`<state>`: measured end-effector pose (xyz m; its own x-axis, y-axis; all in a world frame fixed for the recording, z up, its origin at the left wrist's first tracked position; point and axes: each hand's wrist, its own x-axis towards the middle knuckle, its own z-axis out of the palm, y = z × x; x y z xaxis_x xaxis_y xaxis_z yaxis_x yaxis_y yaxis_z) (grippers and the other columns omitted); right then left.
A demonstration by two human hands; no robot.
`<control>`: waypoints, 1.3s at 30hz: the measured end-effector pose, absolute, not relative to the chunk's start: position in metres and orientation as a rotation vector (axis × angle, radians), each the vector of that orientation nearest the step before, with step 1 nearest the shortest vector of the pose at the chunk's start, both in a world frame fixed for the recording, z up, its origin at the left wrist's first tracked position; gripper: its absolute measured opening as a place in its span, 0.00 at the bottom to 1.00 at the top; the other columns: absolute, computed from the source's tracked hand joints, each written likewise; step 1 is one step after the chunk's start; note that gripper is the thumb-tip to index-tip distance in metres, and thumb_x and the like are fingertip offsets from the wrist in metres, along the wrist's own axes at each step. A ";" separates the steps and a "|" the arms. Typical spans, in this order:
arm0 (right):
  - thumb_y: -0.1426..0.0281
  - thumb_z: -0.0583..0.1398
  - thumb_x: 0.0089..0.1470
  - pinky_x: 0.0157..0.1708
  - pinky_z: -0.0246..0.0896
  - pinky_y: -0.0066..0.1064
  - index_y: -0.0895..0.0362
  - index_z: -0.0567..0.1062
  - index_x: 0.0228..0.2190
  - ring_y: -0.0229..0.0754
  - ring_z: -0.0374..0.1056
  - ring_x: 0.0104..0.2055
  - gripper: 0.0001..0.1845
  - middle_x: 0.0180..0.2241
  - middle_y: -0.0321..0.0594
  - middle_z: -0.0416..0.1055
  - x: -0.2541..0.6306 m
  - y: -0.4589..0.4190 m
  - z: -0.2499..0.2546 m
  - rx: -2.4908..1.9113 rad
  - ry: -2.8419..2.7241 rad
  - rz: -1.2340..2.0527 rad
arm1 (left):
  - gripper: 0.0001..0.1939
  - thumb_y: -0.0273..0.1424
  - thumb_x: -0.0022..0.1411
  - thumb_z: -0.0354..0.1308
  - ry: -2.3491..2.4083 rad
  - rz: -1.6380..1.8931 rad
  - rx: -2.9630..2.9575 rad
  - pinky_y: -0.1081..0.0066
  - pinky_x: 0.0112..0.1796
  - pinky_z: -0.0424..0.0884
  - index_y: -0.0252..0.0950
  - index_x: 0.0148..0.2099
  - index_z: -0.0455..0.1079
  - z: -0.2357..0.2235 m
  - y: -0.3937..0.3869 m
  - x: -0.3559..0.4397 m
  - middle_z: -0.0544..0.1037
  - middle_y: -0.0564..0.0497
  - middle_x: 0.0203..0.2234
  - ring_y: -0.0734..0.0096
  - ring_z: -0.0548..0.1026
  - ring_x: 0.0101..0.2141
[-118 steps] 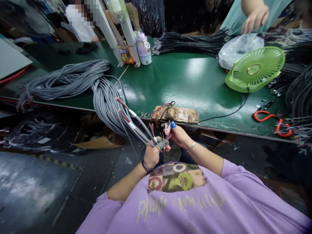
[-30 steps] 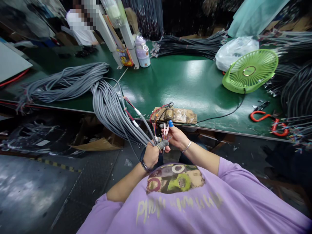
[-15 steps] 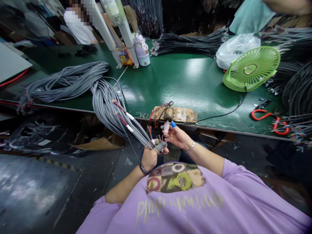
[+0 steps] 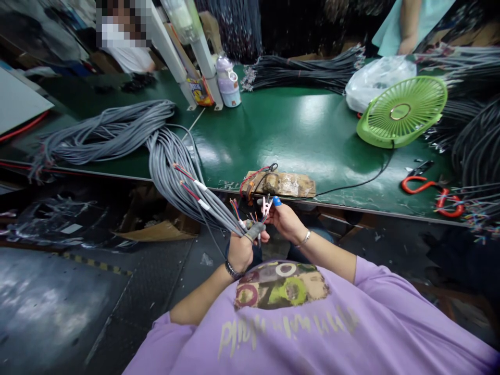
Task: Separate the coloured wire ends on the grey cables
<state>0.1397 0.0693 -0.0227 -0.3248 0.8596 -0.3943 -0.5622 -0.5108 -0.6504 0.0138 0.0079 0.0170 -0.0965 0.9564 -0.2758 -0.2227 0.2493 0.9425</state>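
My left hand [image 4: 241, 251], with a grey cover on the thumb, is closed round a bunch of grey multi-core cables [image 4: 219, 209]. Their stripped ends show thin coloured wires [image 4: 235, 207], and white labels band several of the jackets. Beside those ends, my right hand [image 4: 288, 223] is closed, its fingertips close to the thin wires; a blue cover sits on one finger. A small pale-pink piece [image 4: 266, 206] shows at these fingertips, its kind unclear. What the right fingers pinch is too small to make out. Just beyond lies a wooden block [image 4: 292, 184] with a wired device on it.
The long grey cable bundle [image 4: 113, 133] lies across the green table [image 4: 250, 130]. A green fan [image 4: 402, 112], plastic bag [image 4: 378, 80], orange-handled tool [image 4: 420, 185], bottle [image 4: 228, 83] and black cables [image 4: 300, 72] stand or lie on it. Other people are across the table.
My right hand has shifted slightly, and the pale-pink piece at its fingertips shows a different shape. The cable ends in my left hand have moved a little leftward. The co-worker's arm at back right has lowered.
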 end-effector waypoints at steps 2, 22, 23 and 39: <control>0.50 0.59 0.53 0.26 0.62 0.25 0.61 0.75 0.29 0.34 0.64 0.25 0.24 0.27 0.40 0.72 0.138 0.070 -0.025 -0.910 -0.526 1.913 | 0.11 0.35 0.52 0.63 1.255 1.183 0.806 0.78 0.18 0.58 0.33 0.24 0.72 0.016 0.008 0.013 0.76 0.50 0.16 0.75 0.72 0.18; 0.55 0.62 0.53 0.24 0.61 0.26 0.59 0.72 0.26 0.34 0.63 0.22 0.19 0.22 0.36 0.70 0.128 0.078 -0.006 -0.884 -0.097 2.068 | 0.14 0.38 0.53 0.63 1.272 1.121 0.849 0.77 0.19 0.60 0.33 0.22 0.71 0.009 0.008 0.015 0.76 0.50 0.16 0.74 0.73 0.19; 0.55 0.62 0.53 0.24 0.61 0.26 0.59 0.72 0.26 0.34 0.63 0.22 0.19 0.22 0.36 0.71 0.128 0.078 -0.007 -0.876 -0.107 2.070 | 0.14 0.38 0.53 0.63 1.270 1.123 0.853 0.77 0.19 0.60 0.33 0.23 0.71 0.009 0.008 0.015 0.76 0.50 0.16 0.74 0.73 0.19; 0.52 0.69 0.39 0.28 0.59 0.26 0.61 0.74 0.29 0.32 0.62 0.25 0.25 0.24 0.35 0.69 0.159 0.049 -0.012 -0.891 -0.755 2.129 | 0.14 0.39 0.55 0.62 1.287 1.095 0.942 0.75 0.22 0.64 0.34 0.25 0.72 0.000 -0.001 0.008 0.78 0.50 0.19 0.73 0.74 0.21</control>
